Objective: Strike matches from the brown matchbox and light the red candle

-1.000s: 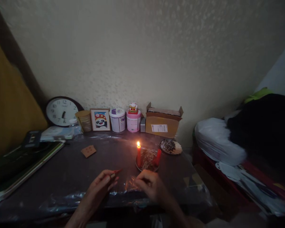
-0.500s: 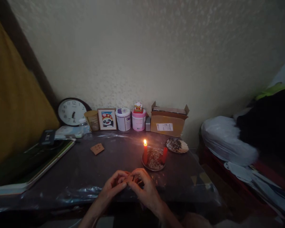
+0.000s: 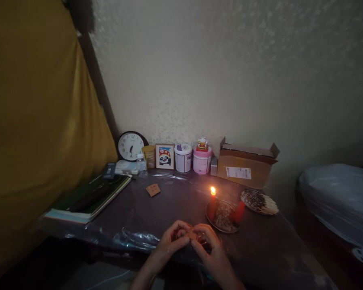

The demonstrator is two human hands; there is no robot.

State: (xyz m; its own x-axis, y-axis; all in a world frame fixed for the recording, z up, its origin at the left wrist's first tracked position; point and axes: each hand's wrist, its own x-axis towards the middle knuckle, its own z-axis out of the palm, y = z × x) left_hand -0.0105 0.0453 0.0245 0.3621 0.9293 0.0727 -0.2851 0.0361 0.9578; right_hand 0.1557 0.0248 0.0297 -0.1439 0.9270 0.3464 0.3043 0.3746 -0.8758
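Note:
My left hand (image 3: pixel 171 243) and my right hand (image 3: pixel 211 246) meet over the table's front part, fingertips close together. Pinched between them is a small flat brown piece (image 3: pixel 191 235), like card or thin wood; fingers cover much of it. A similar brown square with small holes (image 3: pixel 153 189) lies on the table to the left. Just beyond my right hand, a lit red candle (image 3: pixel 212 204) stands at the left side of a round metal dish (image 3: pixel 224 229). A second, unlit red candle (image 3: pixel 240 211) leans at the dish's right side.
A plate (image 3: pixel 250 199) of burnt and pale sticks lies behind the candles. Along the wall stand a clock (image 3: pixel 131 146), a framed panda picture (image 3: pixel 165 156), two tins (image 3: pixel 183 159) and an open cardboard box (image 3: pixel 245 165). Large books (image 3: pixel 90 201) lie at left beside a yellow curtain (image 3: pixel 42 121).
The camera has turned left, so everything sits farther right in view. Both hands still hold the brown piece between their fingertips, with the fingers slightly shifted.

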